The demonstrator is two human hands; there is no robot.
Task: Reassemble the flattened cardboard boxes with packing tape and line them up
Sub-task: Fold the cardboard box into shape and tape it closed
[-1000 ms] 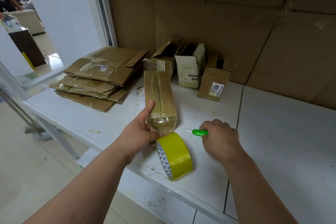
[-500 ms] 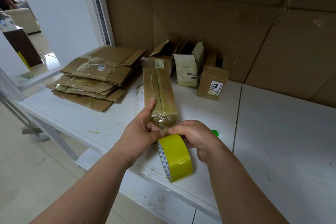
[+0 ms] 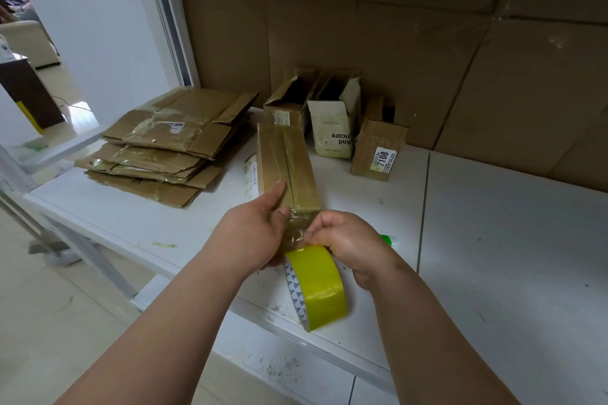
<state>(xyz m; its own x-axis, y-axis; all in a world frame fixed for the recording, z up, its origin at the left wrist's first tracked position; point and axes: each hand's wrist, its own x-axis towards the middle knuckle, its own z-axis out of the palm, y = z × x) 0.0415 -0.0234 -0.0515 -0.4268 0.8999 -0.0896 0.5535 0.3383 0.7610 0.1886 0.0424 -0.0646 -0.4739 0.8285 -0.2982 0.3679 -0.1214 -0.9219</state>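
The step in hand looks like taping one box [image 3: 287,171]: it lies lengthwise on the table [image 3: 493,240], its near end toward the person, with a seam running along its top under glossy tape. The left hand [image 3: 251,235] grips that near end, thumb laid flat on top beside the seam and fingers curled under. The right hand [image 3: 347,242] is curled, pinching at the crinkled clear tape over the near end, right above the yellow tape roll [image 3: 316,286], which stands on edge just in front of the box; whether it holds the free end of the roll I cannot tell. The next move probably calls for pressing the tape down over the end, or freeing a fresh length, while the left hand keeps the box from sliding. A green cutter [image 3: 390,239] peeks out just behind the right hand, within reach for the cut. The roll sits near the table's front edge and could roll off if nudged. To the far left lies a stack of flat boxes [image 3: 171,145], close to the table's left edge. Three finished boxes [image 3: 332,128] stand in a row against the cardboard-lined back wall [image 3: 427,43]. The right half of the table gives open room for lining up more.
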